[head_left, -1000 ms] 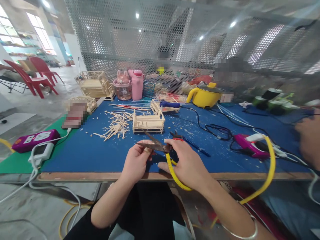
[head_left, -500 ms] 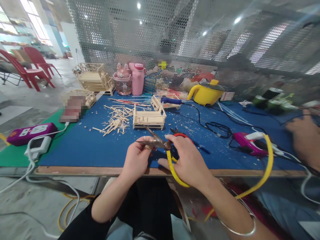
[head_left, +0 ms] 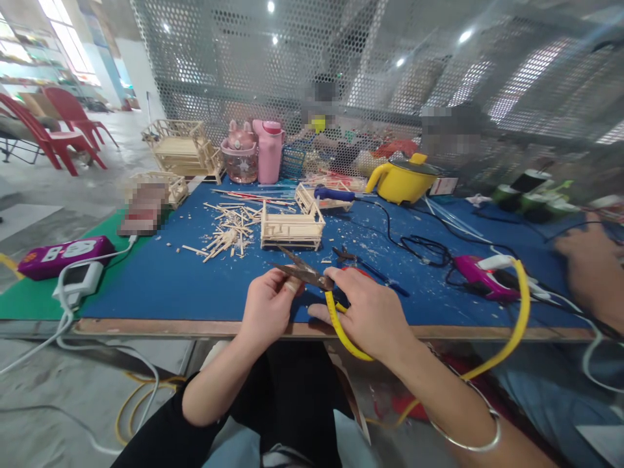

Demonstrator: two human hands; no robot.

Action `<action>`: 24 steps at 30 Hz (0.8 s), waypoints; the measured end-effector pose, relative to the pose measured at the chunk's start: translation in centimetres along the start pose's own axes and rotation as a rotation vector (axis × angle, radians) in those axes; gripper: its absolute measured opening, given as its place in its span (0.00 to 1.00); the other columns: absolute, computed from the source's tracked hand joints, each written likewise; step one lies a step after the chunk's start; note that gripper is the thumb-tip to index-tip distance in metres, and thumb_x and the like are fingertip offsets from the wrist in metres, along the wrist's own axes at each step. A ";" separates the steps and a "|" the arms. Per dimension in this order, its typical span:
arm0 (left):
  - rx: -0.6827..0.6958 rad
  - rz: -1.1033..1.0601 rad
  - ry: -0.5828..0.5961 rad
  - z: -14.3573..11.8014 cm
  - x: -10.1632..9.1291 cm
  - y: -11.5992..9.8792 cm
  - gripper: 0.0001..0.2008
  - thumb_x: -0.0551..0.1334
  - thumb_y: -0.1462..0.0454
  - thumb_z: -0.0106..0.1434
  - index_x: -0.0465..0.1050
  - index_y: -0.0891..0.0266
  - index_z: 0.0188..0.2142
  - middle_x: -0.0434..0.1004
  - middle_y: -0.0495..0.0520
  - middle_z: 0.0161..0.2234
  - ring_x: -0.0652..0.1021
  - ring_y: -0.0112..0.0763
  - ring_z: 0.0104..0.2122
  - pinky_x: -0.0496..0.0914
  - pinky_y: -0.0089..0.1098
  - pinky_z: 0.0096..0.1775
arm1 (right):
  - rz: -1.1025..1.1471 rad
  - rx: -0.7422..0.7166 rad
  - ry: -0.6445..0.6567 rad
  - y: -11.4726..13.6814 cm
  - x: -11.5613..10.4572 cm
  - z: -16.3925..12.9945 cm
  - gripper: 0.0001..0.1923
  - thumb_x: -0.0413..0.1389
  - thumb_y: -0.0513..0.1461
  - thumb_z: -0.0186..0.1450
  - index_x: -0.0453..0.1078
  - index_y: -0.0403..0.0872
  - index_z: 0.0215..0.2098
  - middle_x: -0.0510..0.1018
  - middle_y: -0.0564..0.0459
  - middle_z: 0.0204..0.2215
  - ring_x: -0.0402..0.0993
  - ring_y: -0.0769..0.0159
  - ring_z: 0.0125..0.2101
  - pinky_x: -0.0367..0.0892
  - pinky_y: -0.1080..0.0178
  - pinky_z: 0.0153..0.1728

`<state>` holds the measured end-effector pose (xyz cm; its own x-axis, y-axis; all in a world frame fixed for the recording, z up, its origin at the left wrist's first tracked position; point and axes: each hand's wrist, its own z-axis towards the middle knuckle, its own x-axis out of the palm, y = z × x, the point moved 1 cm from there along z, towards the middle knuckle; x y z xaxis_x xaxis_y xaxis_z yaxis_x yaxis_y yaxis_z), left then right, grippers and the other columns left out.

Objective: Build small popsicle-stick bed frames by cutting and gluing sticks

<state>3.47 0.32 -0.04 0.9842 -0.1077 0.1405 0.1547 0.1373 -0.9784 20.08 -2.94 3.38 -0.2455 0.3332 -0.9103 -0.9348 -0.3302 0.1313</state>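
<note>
My right hand [head_left: 373,312] is wrapped round the yellow-handled scissors [head_left: 312,278], whose dark, rusty blades point left and stand slightly apart. Close by, the fingers of my left hand [head_left: 268,305] pinch together under the blades, on something small that they mostly hide. Just beyond the blades, a small bed-like frame of pale sticks [head_left: 292,231] stands on the blue mat [head_left: 195,289]. To its left lies a loose pile of short cut sticks [head_left: 231,231]. Pliers [head_left: 346,255] with a red handle lie partly behind my right hand.
Behind the frame rests a blue glue gun [head_left: 336,194] on another stick frame. A yellow pot [head_left: 402,182], a pink bottle [head_left: 268,153] and purple power strips [head_left: 487,278] stand around. Cables cross the right side, where another person's hand [head_left: 587,253] shows.
The scissor blades have drawn closer together and tilted, their tips now pointing up and left. Both hands stay in nearly the same place.
</note>
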 end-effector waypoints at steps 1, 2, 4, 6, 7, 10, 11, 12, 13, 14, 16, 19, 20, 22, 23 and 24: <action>-0.010 -0.010 0.004 0.0 0.0 0.1 0.09 0.62 0.59 0.57 0.73 0.65 0.28 0.73 0.49 0.24 0.71 0.26 0.26 0.66 0.25 0.32 | 0.041 0.014 0.017 -0.1 0.1 -0.1 0.27 0.56 0.55 0.59 0.69 0.46 0.48 0.78 0.44 0.39 0.75 0.54 0.39 0.68 0.59 0.36; -0.017 -0.028 0.014 0.1 0.1 0.1 0.10 0.63 0.59 0.57 0.73 0.65 0.27 0.73 0.49 0.24 0.71 0.25 0.26 0.67 0.26 0.32 | 0.105 0.034 0.040 -0.1 0.2 -0.1 0.25 0.56 0.54 0.59 0.70 0.46 0.47 0.79 0.46 0.37 0.75 0.56 0.37 0.68 0.60 0.35; -0.029 -0.075 0.025 0.2 0.2 0.1 0.11 0.63 0.58 0.57 0.73 0.64 0.28 0.73 0.49 0.25 0.71 0.25 0.27 0.67 0.26 0.33 | 0.295 0.122 0.049 -0.1 0.5 0.2 0.22 0.57 0.53 0.59 0.71 0.47 0.44 0.79 0.50 0.32 0.75 0.61 0.31 0.68 0.63 0.32; -0.033 -0.101 0.019 0.3 0.3 0.2 0.11 0.63 0.57 0.58 0.74 0.65 0.30 0.73 0.49 0.26 0.71 0.25 0.27 0.67 0.27 0.35 | 0.519 0.253 -0.020 0.1 0.8 1.0 0.20 0.58 0.51 0.58 0.70 0.46 0.41 0.77 0.53 0.27 0.72 0.65 0.26 0.66 0.65 0.29; -0.026 -0.091 0.016 0.3 0.4 0.2 0.12 0.62 0.57 0.58 0.74 0.65 0.31 0.73 0.49 0.26 0.71 0.25 0.27 0.67 0.27 0.35 | 0.632 0.311 -0.067 0.3 0.9 1.5 0.20 0.59 0.51 0.57 0.70 0.46 0.40 0.76 0.54 0.25 0.70 0.67 0.24 0.66 0.65 0.28; 0.026 -0.004 0.031 0.3 0.5 0.1 0.12 0.61 0.57 0.59 0.75 0.65 0.31 0.72 0.49 0.25 0.69 0.25 0.27 0.65 0.26 0.34 | 0.918 0.384 -0.138 1.2 0.9 3.3 0.20 0.61 0.48 0.52 0.68 0.45 0.38 0.70 0.58 0.22 0.65 0.70 0.21 0.64 0.67 0.24; 0.049 0.030 0.037 0.2 0.5 0.1 0.12 0.61 0.57 0.60 0.75 0.65 0.31 0.72 0.49 0.25 0.69 0.25 0.27 0.65 0.26 0.33 | 0.986 0.385 -0.138 1.6 0.8 3.8 0.20 0.62 0.47 0.51 0.67 0.45 0.38 0.69 0.60 0.21 0.64 0.71 0.21 0.63 0.67 0.24; 0.071 0.061 0.041 0.2 0.5 0.0 0.12 0.61 0.57 0.60 0.75 0.65 0.31 0.73 0.49 0.25 0.69 0.25 0.27 0.64 0.26 0.33 | 1.032 0.383 -0.139 1.9 0.6 4.2 0.20 0.63 0.46 0.49 0.67 0.45 0.37 0.68 0.60 0.20 0.64 0.71 0.20 0.63 0.67 0.24; 0.091 0.089 0.041 0.1 0.5 0.0 0.12 0.60 0.57 0.60 0.75 0.65 0.31 0.73 0.49 0.25 0.69 0.25 0.27 0.64 0.26 0.33 | 1.059 0.384 -0.146 2.2 0.4 4.5 0.20 0.63 0.45 0.48 0.67 0.45 0.36 0.67 0.61 0.20 0.64 0.71 0.21 0.63 0.67 0.24; 0.109 0.110 0.038 0.1 0.5 0.1 0.12 0.60 0.57 0.60 0.75 0.64 0.32 0.74 0.49 0.26 0.70 0.26 0.27 0.64 0.26 0.33 | 1.070 0.389 -0.154 2.5 0.3 4.5 0.20 0.63 0.44 0.47 0.67 0.45 0.36 0.67 0.61 0.20 0.64 0.71 0.21 0.64 0.67 0.25; 0.133 0.142 0.034 0.1 0.5 0.1 0.12 0.59 0.57 0.61 0.76 0.64 0.33 0.77 0.50 0.28 0.72 0.28 0.29 0.65 0.27 0.34 | 1.076 0.411 -0.174 2.8 0.2 4.3 0.20 0.63 0.44 0.46 0.67 0.46 0.35 0.67 0.61 0.19 0.66 0.70 0.21 0.64 0.66 0.24; 0.184 0.190 0.027 -0.1 0.6 0.2 0.13 0.59 0.56 0.61 0.77 0.63 0.34 0.79 0.52 0.31 0.75 0.31 0.32 0.66 0.28 0.36 | 1.088 0.451 -0.216 3.0 0.6 3.4 0.20 0.62 0.44 0.48 0.67 0.46 0.38 0.67 0.61 0.19 0.67 0.68 0.20 0.64 0.66 0.21; 0.204 0.205 0.025 -0.1 0.6 0.2 0.13 0.59 0.56 0.61 0.77 0.63 0.34 0.79 0.53 0.32 0.75 0.32 0.33 0.66 0.29 0.37 | 1.087 0.456 -0.234 3.0 0.9 3.1 0.21 0.61 0.44 0.48 0.67 0.46 0.39 0.68 0.60 0.20 0.68 0.68 0.20 0.64 0.66 0.20; 0.233 0.225 0.021 -0.3 0.6 0.1 0.13 0.58 0.57 0.61 0.77 0.63 0.36 0.80 0.54 0.33 0.76 0.34 0.35 0.67 0.30 0.39 | 1.058 0.454 -0.281 2.8 1.7 2.7 0.21 0.61 0.44 0.49 0.67 0.45 0.40 0.70 0.59 0.21 0.68 0.68 0.20 0.65 0.66 0.20; 0.241 0.230 0.016 -0.3 0.6 0.0 0.13 0.58 0.57 0.61 0.77 0.63 0.36 0.80 0.54 0.33 0.76 0.35 0.35 0.67 0.31 0.40 | 1.030 0.451 -0.312 2.6 2.2 2.6 0.21 0.61 0.44 0.49 0.68 0.45 0.39 0.70 0.58 0.21 0.68 0.67 0.20 0.65 0.66 0.20; 0.243 0.230 0.007 -0.3 0.6 0.0 0.13 0.59 0.57 0.61 0.78 0.63 0.35 0.80 0.54 0.33 0.76 0.35 0.35 0.67 0.32 0.40 | 1.006 0.447 -0.344 2.5 2.6 2.5 0.20 0.61 0.44 0.49 0.68 0.45 0.39 0.71 0.57 0.21 0.69 0.67 0.21 0.66 0.66 0.21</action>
<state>4.05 -0.09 0.04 0.9952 -0.0536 -0.0821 -0.0548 0.3897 -0.9193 16.47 -0.66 2.33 -0.9240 0.3428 -0.1691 -0.2674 -0.2633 0.9269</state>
